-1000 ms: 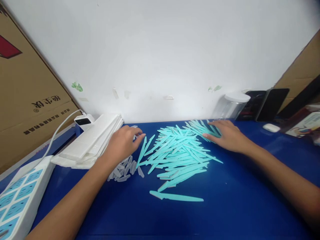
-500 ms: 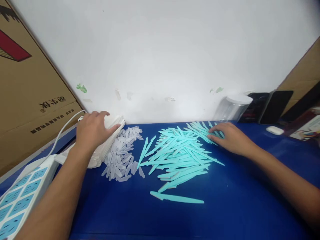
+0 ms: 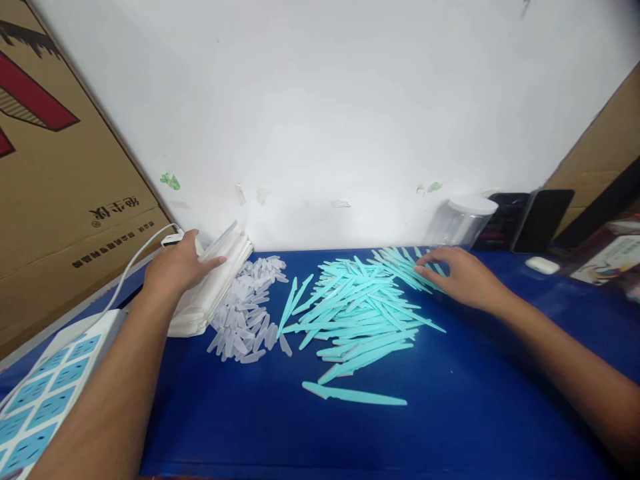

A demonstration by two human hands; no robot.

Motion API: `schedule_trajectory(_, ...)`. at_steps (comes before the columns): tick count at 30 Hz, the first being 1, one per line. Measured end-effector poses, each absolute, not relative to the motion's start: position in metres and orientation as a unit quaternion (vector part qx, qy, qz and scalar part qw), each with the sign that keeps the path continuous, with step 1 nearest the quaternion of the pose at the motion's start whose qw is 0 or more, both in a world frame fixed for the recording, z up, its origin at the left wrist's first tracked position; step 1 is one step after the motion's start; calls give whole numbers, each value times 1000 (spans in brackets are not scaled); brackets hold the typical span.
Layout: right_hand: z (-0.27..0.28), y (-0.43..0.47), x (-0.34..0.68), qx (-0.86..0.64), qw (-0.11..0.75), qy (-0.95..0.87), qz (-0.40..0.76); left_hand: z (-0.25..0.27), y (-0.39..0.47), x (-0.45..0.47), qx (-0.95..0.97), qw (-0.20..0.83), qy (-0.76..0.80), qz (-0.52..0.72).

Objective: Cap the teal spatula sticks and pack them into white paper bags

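Observation:
Turquoise eyebrow razors (image 3: 357,300) lie in a loose heap on the blue table, with one lone razor (image 3: 355,395) in front of it. My right hand (image 3: 463,277) is at a smaller, fanned group of razors (image 3: 403,267) behind the heap. Its thumb and index finger pinch at a razor there; the other fingers are partly hidden. To the left, my left hand (image 3: 175,267) rests over a stack of white plastic sleeves (image 3: 213,293), thumb spread from the fingers. One sleeve edge stands up beside it. Translucent blade caps (image 3: 245,310) are piled between sleeves and razors.
A white power strip (image 3: 55,387) with blue sockets and a white cable lies at the left, beside a large cardboard box (image 3: 65,173). Against the white wall stand a clear lidded jar (image 3: 465,223) and a black phone (image 3: 543,220). A small white case (image 3: 543,265) lies nearby.
My left hand has shifted a little left and down over the sleeves, and a sleeve edge now stands raised. My right hand stays at the razors. The view has tilted slightly.

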State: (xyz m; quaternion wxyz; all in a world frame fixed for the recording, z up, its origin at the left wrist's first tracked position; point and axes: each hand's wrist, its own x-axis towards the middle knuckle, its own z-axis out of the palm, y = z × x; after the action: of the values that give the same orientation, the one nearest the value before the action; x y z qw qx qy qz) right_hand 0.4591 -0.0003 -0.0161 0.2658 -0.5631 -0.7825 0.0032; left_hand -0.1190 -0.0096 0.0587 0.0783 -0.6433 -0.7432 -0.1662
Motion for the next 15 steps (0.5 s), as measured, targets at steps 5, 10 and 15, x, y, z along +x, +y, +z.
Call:
schedule_trajectory(5, -12, -3, 456, -565, 273, -778, 12, 72, -29, -96, -593, 218, -746, -212)
schedule_trajectory(10, -1, -12, 443, -547, 352, -759, 1, 85, -43, -44, -522, 300, -591, -536)
schedule_trajectory(15, 15, -52, 392, -412, 442, -795, 54, 65, -54, 20, -435, -6, -483, -759)
